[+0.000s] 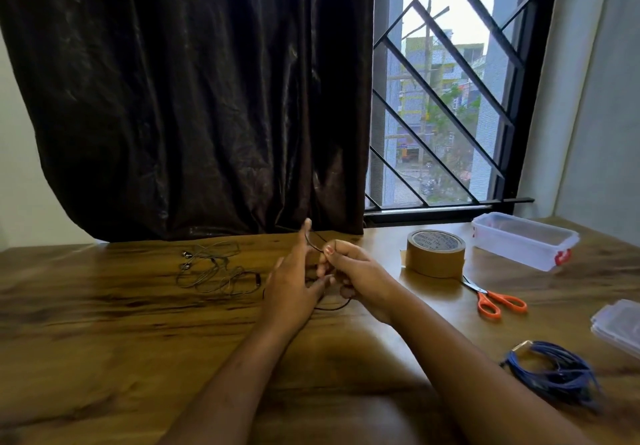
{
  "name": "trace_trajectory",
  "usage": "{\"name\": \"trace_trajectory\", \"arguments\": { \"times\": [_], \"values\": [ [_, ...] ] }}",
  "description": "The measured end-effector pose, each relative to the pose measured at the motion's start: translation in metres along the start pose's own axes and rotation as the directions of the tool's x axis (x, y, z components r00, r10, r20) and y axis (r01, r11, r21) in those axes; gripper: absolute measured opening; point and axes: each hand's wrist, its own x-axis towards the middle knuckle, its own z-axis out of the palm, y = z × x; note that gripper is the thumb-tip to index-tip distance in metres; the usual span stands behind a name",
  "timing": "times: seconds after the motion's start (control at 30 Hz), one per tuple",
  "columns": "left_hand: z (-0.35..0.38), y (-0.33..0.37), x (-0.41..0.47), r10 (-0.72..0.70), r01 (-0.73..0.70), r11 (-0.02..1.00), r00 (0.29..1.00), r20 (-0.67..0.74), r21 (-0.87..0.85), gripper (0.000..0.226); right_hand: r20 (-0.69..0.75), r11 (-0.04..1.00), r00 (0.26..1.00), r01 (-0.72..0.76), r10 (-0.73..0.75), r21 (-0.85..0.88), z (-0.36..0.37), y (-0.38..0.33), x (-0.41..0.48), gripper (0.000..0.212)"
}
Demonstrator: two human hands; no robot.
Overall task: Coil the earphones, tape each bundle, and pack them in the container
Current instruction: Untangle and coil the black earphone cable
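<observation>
My left hand (pixel 294 280) is held up with fingers straight, and a thin black earphone cable (pixel 334 307) loops around them. My right hand (pixel 349 271) pinches that cable beside the left fingers; a slack loop hangs to the table below. A second, loose grey earphone set (pixel 216 271) lies tangled on the table to the left. A coiled blue earphone bundle (pixel 557 372) with a strip of tape lies at the right front. The brown tape roll (pixel 435 253) stands right of my hands. The clear plastic container (pixel 524 240) sits open at the back right.
Orange-handled scissors (pixel 497 300) lie in front of the tape roll. The container's clear lid (pixel 620 326) rests at the right edge. The wooden table (pixel 121 340) runs up to a dark curtain (pixel 194 98) and a barred window.
</observation>
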Motion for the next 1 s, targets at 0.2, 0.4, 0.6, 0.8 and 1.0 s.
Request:
{"name": "trace_trajectory", "arguments": {
  "times": [0.2, 0.4, 0.6, 0.8, 1.0],
  "values": [
    [-0.001, 0.003, 0.009, -0.115, 0.096, 0.927, 0.993, -0.031, -0.362, 0.019, 0.167, 0.987, 0.982, -0.107, 0.086, 0.122, -0.011, -0.002, -0.004, 0.027],
    [-0.028, -0.01, 0.016, -0.331, 0.218, 0.937, 0.804, -0.494, -0.272, 0.013, -0.352, 0.992, 0.935, 0.084, -0.046, 0.093, -0.024, -0.001, 0.001, 0.024],
    [-0.028, 0.003, 0.011, -0.293, 0.17, 0.932, 0.875, -0.387, -0.322, 0.015, -0.667, 0.93, 0.707, -0.036, -0.236, -0.367, -0.02, 0.01, 0.009, 0.022],
    [-0.021, 0.009, 0.011, -0.174, 0.174, 0.985, 0.983, -0.061, -0.009, 0.009, -0.359, 0.308, 0.866, -0.256, -0.348, -0.916, -0.017, 0.011, -0.002, 0.05],
    [-0.014, 0.013, 0.004, 0.062, -0.058, 0.996, 0.996, 0.065, -0.067, 0.02, -0.075, 0.643, 0.871, 0.298, -0.486, -0.706, 0.005, 0.012, 0.003, 0.038]
  ]
}}
